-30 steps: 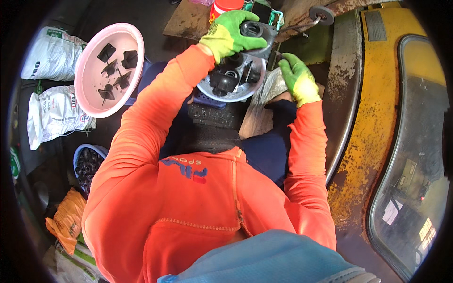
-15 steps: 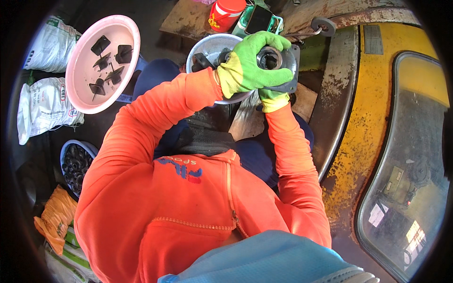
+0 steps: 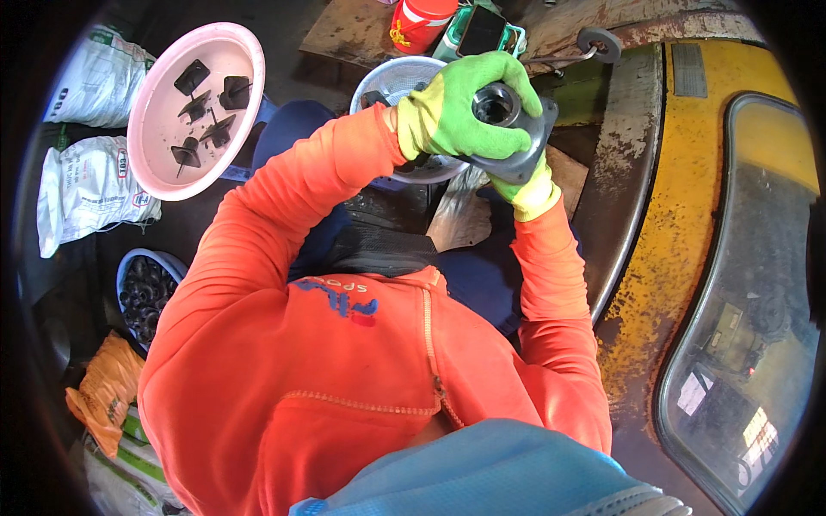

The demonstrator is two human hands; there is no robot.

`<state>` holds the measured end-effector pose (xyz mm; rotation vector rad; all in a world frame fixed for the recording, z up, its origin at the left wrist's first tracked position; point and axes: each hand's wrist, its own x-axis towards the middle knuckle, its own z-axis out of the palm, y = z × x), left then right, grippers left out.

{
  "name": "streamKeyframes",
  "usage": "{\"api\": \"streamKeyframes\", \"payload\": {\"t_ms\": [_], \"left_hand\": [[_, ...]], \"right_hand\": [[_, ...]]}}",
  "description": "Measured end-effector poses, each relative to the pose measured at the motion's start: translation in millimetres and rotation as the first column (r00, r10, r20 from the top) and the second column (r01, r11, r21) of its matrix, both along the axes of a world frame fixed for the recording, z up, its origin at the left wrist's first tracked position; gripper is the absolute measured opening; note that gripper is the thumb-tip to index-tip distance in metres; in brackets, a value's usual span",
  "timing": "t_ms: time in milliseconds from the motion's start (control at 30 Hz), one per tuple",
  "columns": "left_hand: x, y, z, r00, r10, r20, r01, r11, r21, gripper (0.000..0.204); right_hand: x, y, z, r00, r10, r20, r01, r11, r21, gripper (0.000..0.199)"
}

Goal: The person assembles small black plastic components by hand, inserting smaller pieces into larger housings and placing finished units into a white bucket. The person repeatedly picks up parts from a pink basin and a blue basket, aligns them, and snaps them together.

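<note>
My left hand (image 3: pixel 460 116), in a green and yellow glove, is closed around a dark grey, flanged part (image 3: pixel 496 105) with a round open collar. Its fingers and thumb wrap either side of the collar. From below and to the right, my gloved right hand (image 3: pixel 527 185) supports the same part; most of its fingers are hidden beneath it. The part is held tilted above the right side of a light grey perforated basket (image 3: pixel 399 79). Dark pieces lie in that basket, partly covered by my left hand and sleeve.
A pink basin (image 3: pixel 153 163) at the left holds several black square pieces with thin stems. Below it, a blue basin (image 3: pixel 178 268) is filled with small black parts. A red container (image 3: pixel 422 26) stands at the back. A rusty yellow machine panel (image 3: pixel 658 284) borders the right.
Both hands and the flanged part have shifted slightly right and lower in view. The part has tilted, and more of my right hand shows under it. The whole view has shifted slightly too.
</note>
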<state>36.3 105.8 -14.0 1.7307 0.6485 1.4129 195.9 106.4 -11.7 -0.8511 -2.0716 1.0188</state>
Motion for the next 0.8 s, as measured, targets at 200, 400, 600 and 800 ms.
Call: {"api": "streamKeyframes", "payload": {"t_ms": [200, 400, 600, 800], "left_hand": [[-4, 8, 1, 0.983, -0.185, 0.004, 0.185, 0.982, -0.045, 0.037], [17, -10, 1, 0.997, 0.073, 0.037, -0.067, 0.987, -0.144, 0.051], [26, -18, -3, 0.978, 0.187, 0.093, -0.171, 0.973, -0.157, 0.041], [10, -9, -1, 0.998, 0.000, 0.055, 0.003, 0.998, -0.058, 0.039]], "right_hand": [[9, -1, 0, 0.998, 0.066, 0.018, -0.066, 0.996, 0.058, 0.047], [-7, -7, -19, 0.739, -0.315, -0.595, -0.037, 0.864, -0.503, 0.038], [-5, -10, -17, 0.965, -0.208, -0.161, 0.210, 0.978, -0.005, 0.037], [3, -13, -3, 0.995, -0.048, -0.082, 0.045, 0.998, -0.036, 0.039]]}}
